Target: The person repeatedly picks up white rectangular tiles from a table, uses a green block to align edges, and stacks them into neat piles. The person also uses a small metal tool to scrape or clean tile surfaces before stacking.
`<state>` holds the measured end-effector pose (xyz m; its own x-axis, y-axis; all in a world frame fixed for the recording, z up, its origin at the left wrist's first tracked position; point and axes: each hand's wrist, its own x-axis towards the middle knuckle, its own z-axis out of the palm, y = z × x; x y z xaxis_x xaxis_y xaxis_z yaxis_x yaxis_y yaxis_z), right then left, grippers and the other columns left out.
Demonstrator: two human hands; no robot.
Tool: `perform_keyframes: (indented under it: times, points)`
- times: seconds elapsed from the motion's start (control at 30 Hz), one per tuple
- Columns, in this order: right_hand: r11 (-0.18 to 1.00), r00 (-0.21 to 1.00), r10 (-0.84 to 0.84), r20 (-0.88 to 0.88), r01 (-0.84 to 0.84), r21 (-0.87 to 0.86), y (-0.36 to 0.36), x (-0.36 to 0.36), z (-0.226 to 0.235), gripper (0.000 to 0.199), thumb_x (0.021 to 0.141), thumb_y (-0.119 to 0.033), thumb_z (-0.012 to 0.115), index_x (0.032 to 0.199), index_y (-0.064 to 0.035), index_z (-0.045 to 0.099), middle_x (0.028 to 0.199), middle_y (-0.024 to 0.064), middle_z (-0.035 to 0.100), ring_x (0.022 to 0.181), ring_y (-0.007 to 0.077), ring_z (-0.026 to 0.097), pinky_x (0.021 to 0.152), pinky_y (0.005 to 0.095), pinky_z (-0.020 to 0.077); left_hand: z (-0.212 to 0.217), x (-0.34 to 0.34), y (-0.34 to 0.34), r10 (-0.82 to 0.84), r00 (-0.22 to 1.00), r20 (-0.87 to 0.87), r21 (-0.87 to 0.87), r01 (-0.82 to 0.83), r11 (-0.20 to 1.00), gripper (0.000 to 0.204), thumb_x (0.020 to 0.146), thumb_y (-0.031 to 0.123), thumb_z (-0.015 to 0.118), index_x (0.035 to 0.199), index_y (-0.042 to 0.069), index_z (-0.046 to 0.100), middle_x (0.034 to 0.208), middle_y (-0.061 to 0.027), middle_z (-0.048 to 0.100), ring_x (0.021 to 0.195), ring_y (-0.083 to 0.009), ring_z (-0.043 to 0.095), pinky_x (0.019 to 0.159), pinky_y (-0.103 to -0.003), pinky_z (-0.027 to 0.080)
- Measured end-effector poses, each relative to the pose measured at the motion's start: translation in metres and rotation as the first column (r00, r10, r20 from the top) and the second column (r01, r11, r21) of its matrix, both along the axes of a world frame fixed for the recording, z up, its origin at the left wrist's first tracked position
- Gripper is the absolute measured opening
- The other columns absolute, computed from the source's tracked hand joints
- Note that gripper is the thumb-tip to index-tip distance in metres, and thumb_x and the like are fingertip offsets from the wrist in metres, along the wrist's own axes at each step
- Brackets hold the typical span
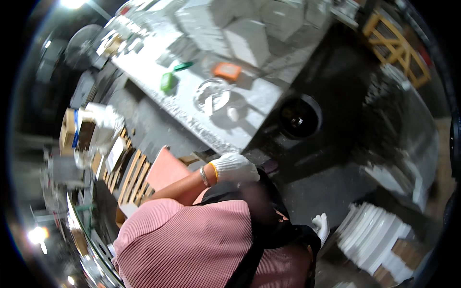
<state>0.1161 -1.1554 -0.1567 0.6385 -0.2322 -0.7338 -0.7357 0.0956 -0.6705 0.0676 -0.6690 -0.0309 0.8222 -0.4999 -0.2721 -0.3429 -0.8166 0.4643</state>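
My left hand [235, 168], in a white knit glove with a yellow cuff edge, is in front of my body below the near corner of a pale worktable [259, 103]. Its fingers are blurred and hidden, so I cannot see what they do. Low at my right side hangs my right hand [321, 227], gloved in white, its visible fingers apart and nothing seen in them. On the table sits a round dish [211, 93] with white material and a pale flat tool in it. A small white lump [233, 114] lies beside the dish.
An orange box [227, 71] and a green box [167, 82] stand on the table, with white blocks [245, 41] behind. A black bucket [300, 116] is right of the table. Stacked white slabs [372, 240] stand at lower right, a wooden pallet [137, 175] at left.
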Motion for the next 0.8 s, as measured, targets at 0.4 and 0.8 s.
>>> perform_keyframes:
  times: [0.4,0.8]
  points:
    - [0.981,0.984,-0.172,0.047,0.167,0.097,-0.075,0.007,0.027,0.042,0.090,-0.031,0.069,0.121,-0.0036,0.062,0.095,0.0046,0.067,0.075,0.0126,0.064,0.060,0.0241,0.0462,0.032,0.170,-0.084,0.256,0.934,-0.249,-0.288,-0.324,0.901,0.036,0.090,0.033,0.060,0.111,0.005,0.067,0.099,-0.0188,0.069,0.092,-0.0361,0.066,0.077,-0.042,0.052]
    - [0.944,0.912,-0.326,-0.250,0.326,-0.043,-0.125,-0.041,-0.051,0.033,0.089,-0.034,0.068,0.106,-0.0063,0.069,0.084,0.0038,0.066,0.066,0.0137,0.060,0.055,0.0291,0.0442,0.017,0.284,-0.196,0.031,0.986,-0.164,-0.156,-0.057,0.986,0.042,0.089,0.039,0.057,0.115,0.008,0.067,0.101,-0.0171,0.070,0.096,-0.0356,0.066,0.082,-0.042,0.052]
